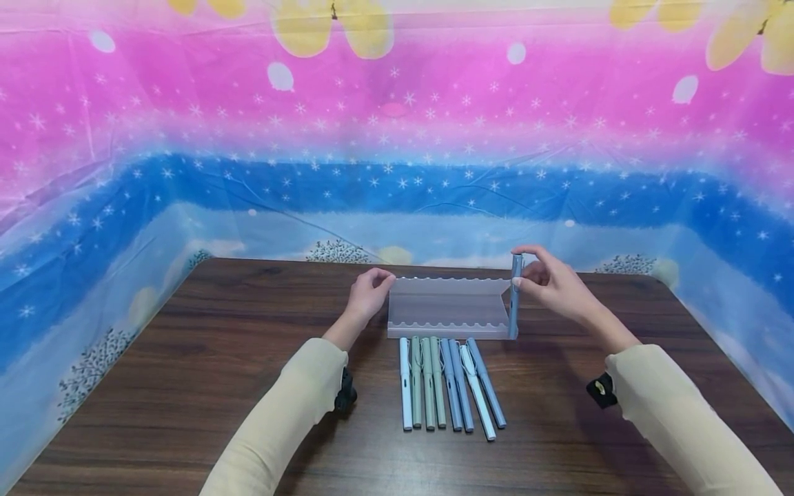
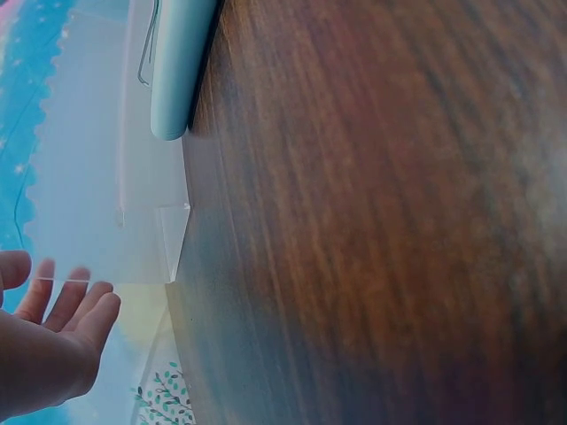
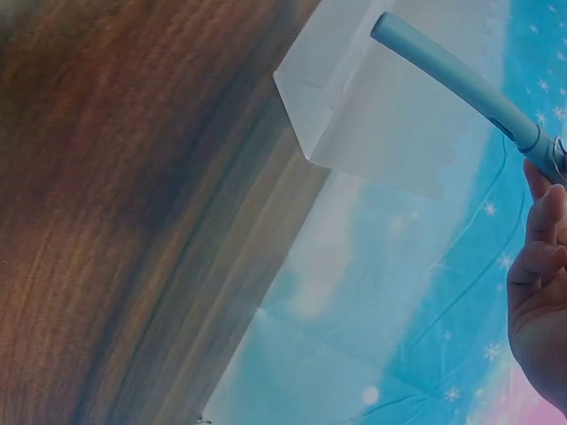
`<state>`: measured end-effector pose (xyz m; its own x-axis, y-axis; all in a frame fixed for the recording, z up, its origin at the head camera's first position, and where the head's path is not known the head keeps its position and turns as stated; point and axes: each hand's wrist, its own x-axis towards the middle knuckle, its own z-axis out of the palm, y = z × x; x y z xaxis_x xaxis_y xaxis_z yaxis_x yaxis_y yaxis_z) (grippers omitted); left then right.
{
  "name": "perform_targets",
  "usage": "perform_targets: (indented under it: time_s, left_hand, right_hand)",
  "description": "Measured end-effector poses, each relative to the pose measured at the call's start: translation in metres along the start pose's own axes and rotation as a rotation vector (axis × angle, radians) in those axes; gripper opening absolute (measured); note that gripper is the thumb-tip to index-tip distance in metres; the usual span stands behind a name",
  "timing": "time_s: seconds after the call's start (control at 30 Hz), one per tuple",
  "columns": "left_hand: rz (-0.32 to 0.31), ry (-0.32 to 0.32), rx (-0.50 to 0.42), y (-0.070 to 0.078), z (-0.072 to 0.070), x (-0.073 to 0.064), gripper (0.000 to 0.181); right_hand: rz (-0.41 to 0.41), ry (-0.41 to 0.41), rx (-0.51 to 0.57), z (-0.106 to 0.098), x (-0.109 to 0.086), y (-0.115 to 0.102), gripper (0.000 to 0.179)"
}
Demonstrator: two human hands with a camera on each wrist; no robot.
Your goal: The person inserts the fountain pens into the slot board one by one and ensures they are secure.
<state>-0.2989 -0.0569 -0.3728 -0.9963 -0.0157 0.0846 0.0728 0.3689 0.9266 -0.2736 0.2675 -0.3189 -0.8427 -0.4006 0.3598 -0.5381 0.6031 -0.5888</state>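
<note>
A translucent pen rack (image 1: 446, 332) with scalloped edges stands on the table. My left hand (image 1: 370, 293) pinches its back left corner; in the left wrist view the fingers (image 2: 66, 305) show through the clear panel. With thumb and index finger my right hand (image 1: 552, 282) holds a blue-grey pen (image 1: 515, 303) near its capped upper end. That pen is upright at the rack's right end, its lower end overlapping the front right corner in the head view. Several capped pens lie side by side before the rack, among them a white pen (image 1: 406, 386), a green pen (image 1: 429, 386) and a blue pen (image 1: 486, 386).
The dark wooden table (image 1: 248, 317) extends around the rack on both sides. A patterned pink and blue cloth (image 1: 397, 179) hangs behind and beside it. Dark wrist devices (image 1: 602, 391) sit by both sleeves.
</note>
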Motion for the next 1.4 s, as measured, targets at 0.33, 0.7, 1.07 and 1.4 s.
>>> perform_targets:
  time_s: [0.33,0.7,1.07,1.4]
  left_hand:
    - [0.014,0.010,0.031,-0.001,0.001,0.001,0.024]
    - [0.015,0.007,0.016,0.000,0.001,0.001,0.024]
    - [0.006,0.007,0.019,0.000,0.001,0.001,0.024]
    - [0.014,0.015,0.018,-0.001,0.001,0.000,0.024]
  right_hand:
    - [-0.033,0.078,-0.031,0.000,0.004,-0.012,0.045]
    - [-0.084,0.179,-0.046,0.008,0.010,0.017,0.044]
    - [-0.093,0.171,-0.063,0.016,0.007,0.024,0.045]
    - [-0.046,0.049,-0.065,0.019,0.006,0.025,0.046]
